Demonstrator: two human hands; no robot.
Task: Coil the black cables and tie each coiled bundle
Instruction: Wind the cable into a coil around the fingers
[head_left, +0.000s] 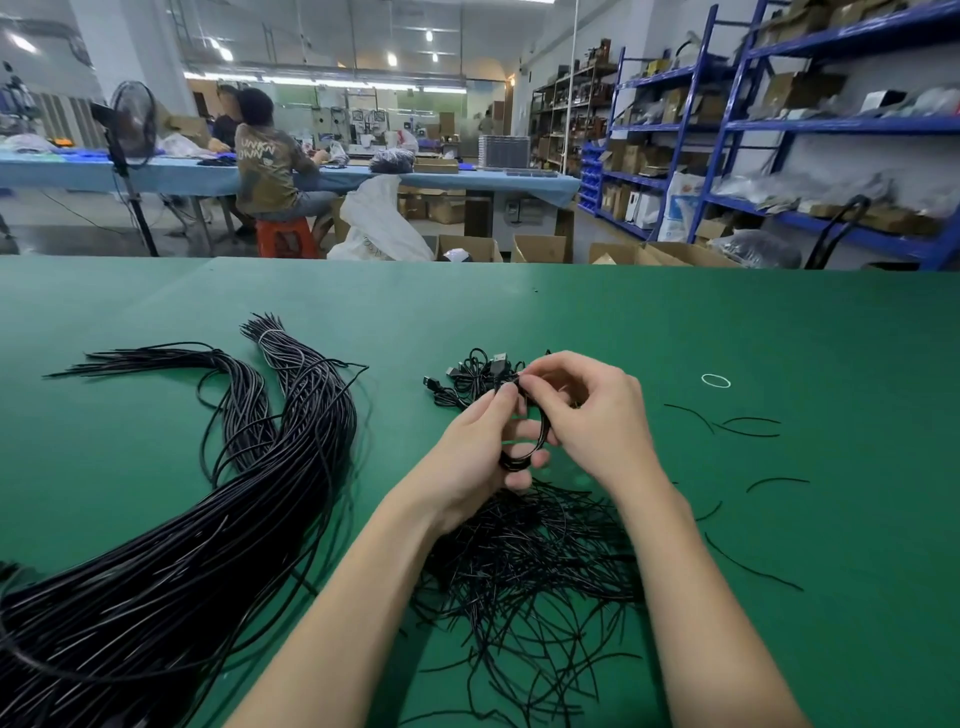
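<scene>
My left hand (480, 449) grips a small coil of black cable (540, 441) held upright above the green table (675, 322). My right hand (587, 410) pinches the top of that coil with thumb and fingertips; whether a tie is between them is hidden. Just behind the hands lies a small heap of coiled cables with USB plugs (467, 376). A pile of thin black tie wires (535, 566) spreads under my forearms. A big bundle of long straight black cables (208, 499) lies at the left.
A white rubber band (716, 381) lies at the right, with loose tie wires (748, 427) scattered near it. Beyond the table's far edge are cardboard boxes (540, 248), a seated person (270, 166) at another table, a fan (132, 124) and blue shelving (737, 124).
</scene>
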